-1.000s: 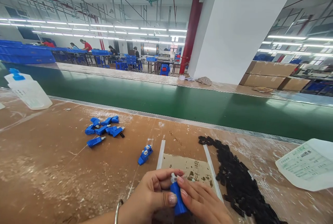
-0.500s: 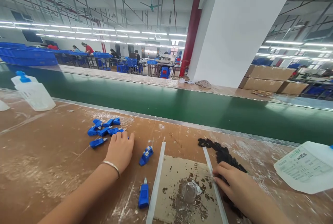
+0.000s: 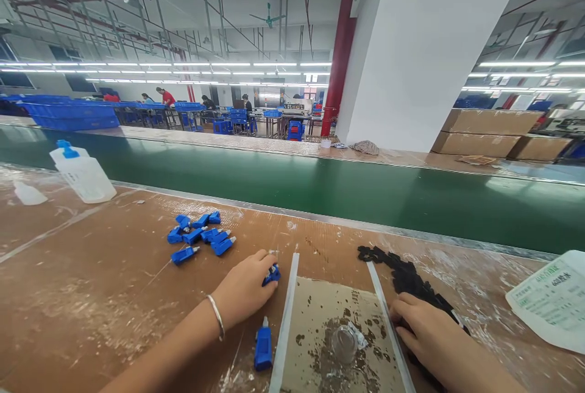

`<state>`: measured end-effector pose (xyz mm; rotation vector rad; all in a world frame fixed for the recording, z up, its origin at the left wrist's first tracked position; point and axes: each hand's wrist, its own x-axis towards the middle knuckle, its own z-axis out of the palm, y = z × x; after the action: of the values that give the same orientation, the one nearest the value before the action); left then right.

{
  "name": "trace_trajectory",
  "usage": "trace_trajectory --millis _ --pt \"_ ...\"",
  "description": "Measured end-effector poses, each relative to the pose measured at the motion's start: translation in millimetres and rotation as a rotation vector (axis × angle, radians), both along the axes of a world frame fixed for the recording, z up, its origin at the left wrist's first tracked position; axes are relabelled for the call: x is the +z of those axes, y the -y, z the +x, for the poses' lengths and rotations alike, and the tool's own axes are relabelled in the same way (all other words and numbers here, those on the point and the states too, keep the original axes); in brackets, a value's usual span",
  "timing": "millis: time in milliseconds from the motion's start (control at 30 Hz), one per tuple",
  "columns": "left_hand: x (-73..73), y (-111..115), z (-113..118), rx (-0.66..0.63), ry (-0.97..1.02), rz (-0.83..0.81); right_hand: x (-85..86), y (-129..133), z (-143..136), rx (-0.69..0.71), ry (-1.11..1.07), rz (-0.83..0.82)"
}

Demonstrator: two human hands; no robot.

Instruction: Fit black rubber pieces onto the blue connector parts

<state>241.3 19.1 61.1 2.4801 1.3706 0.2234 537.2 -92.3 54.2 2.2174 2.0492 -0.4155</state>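
Observation:
My left hand (image 3: 249,286), with a bracelet at the wrist, has its thumb and fingers closed around small blue plastic parts (image 3: 273,275) with pale tips. Below it a single blue part (image 3: 263,347) lies with its pale tip pointing away from me. A loose group of blue parts (image 3: 194,234) is up to the left. My right hand (image 3: 423,326) rests at the heap of small black pieces (image 3: 409,277), fingers curled together; what they pinch, if anything, is hidden. Between my hands a clear round cup (image 3: 344,344) stands on a stained cardboard sheet (image 3: 315,301) edged with white tape.
A green conveyor belt (image 3: 256,167) runs across beyond the table. White bottles stand at the left, one with a blue cap (image 3: 89,177), and a labelled white jug (image 3: 555,301) at the right. Blue crates (image 3: 73,114), cartons (image 3: 484,131) and a white pillar (image 3: 402,52) are farther off.
My left hand has moved right, from the blue group to the parts beside the taped sheet; another blue part shows in the group. My right fingers have drawn closer together. The view has tilted up slightly.

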Motion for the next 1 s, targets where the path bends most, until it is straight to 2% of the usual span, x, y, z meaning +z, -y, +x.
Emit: trace_trajectory --millis 67,133,233,333,400,500,533,600,700,767,900,1000 --pt "-1.8 4 6 -0.043 -0.004 -0.003 0.2 0 2 -0.004 -0.033 0.037" --pt "-3.8 9 11 -0.093 0.035 -0.037 -0.2 1 7 -0.012 -0.174 0.113" --pt "-7.0 16 16 -0.144 0.107 -0.093 0.7 2 14 -0.008 -0.659 0.197" --pt "-9.9 21 17 -0.167 0.173 -0.104 3.3 5 12 -0.011 -1.148 0.205" --pt "-11.2 23 17 -0.176 0.273 -0.094 4.7 7 6 -0.092 -1.364 0.207" --pt "-10.7 26 16 -0.171 0.517 -0.093 5.2 12 -6 -0.247 -1.522 0.163" --pt "-9.6 27 16 -0.159 0.596 -0.135 4.9 13 -9 -0.251 -1.527 0.151" --pt "-6.5 30 16 -0.133 0.743 -0.306 3.6 15 -12 -0.167 -1.457 0.16" --pt "-1.0 39 19 -0.155 0.977 -0.648 1.1 17 -15 0.076 -1.173 0.303" --pt "1.6 46 22 -0.215 1.105 -0.795 0.4 18 -17 0.259 -0.959 0.419" --pt "2.3 57 29 -0.262 1.171 -0.914 1.6 17 -24 0.556 -0.695 0.514" --pt "0.7 62 31 -0.253 1.156 -0.926 2.0 15 -28 0.626 -0.583 0.54"
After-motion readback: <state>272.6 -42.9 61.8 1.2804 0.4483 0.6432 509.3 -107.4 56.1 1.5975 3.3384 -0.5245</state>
